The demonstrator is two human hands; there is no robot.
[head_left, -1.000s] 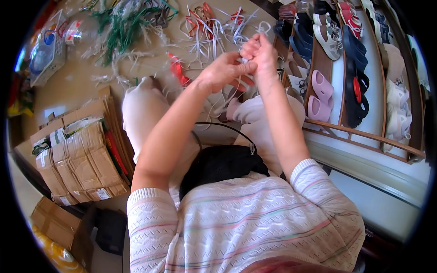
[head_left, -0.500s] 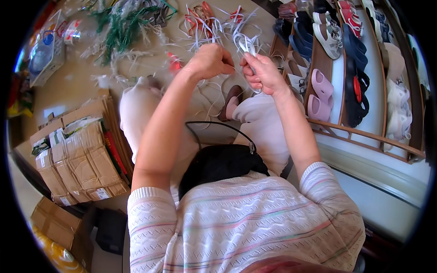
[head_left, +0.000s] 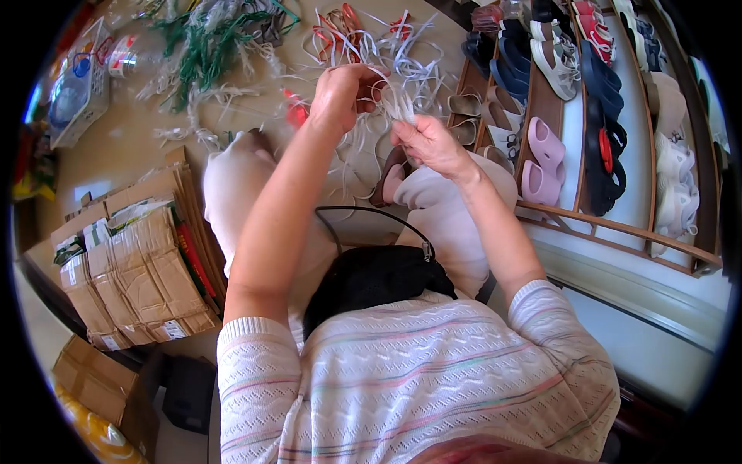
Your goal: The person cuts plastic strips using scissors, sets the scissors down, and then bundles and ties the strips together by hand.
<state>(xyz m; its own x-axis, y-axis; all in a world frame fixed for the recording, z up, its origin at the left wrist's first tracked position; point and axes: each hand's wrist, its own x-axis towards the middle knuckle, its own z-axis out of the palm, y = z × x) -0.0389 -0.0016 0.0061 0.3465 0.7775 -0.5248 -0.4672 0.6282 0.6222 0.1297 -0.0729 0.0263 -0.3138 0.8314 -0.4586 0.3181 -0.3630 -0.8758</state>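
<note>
A loose bundle of white strips (head_left: pixel 398 104) hangs in the air between my two hands. My left hand (head_left: pixel 342 97), at the left of the bundle, has curled fingers around a thin looped strand. The bundle's lower end is pinched by my right hand (head_left: pixel 434 145). Below and behind the hands, thin pale strands (head_left: pixel 359 158) trail over the floor. Red and white ribbons (head_left: pixel 340 35) lie heaped beyond my left hand, with a further tangle of whitish ribbons (head_left: pixel 417 58) beside them.
Green and white netting (head_left: pixel 205 54) lies on the floor at the upper left, near a white basket (head_left: pixel 81 97). Flattened cardboard (head_left: pixel 139 271) stands at the left. A rack (head_left: pixel 610 232) of shoes fills the right side. A black bag (head_left: pixel 371 286) rests on my lap.
My left hand has risen slightly and turned. My right hand has moved down and a little left, and the white bundle now spreads between both hands in a loop.
</note>
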